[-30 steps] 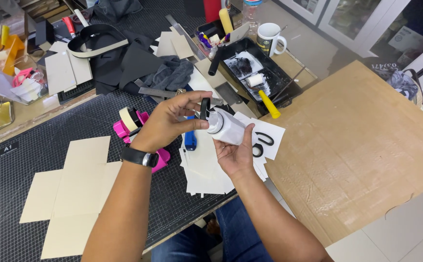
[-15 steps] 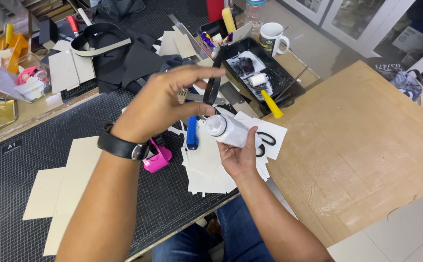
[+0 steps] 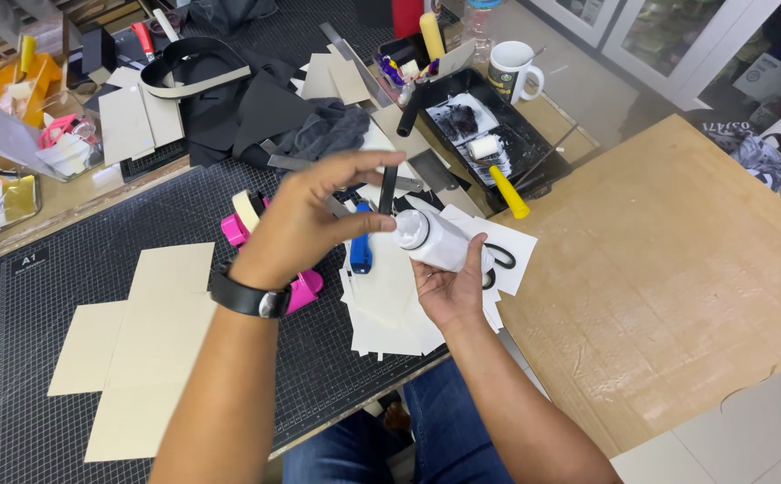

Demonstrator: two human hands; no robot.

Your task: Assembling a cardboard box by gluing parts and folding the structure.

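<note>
My right hand holds a white plastic bottle on its side, with the open mouth turned to the left. My left hand, with a black watch on the wrist, hovers just left of the mouth and pinches a thin black stick upright between its fingertips. Both hands are above a pile of white paper sheets at the right edge of a black cutting mat.
Beige card pieces lie on the mat, with a pink tape dispenser and a blue knife beside them. Scissors rest on paper. Behind are a black tray, a yellow-handled roller and a mug. A brown cardboard sheet lies to the right.
My left hand has drawn the black stick away from the bottle's mouth and lifted it up. The right hand has kept the bottle in nearly the same place.
</note>
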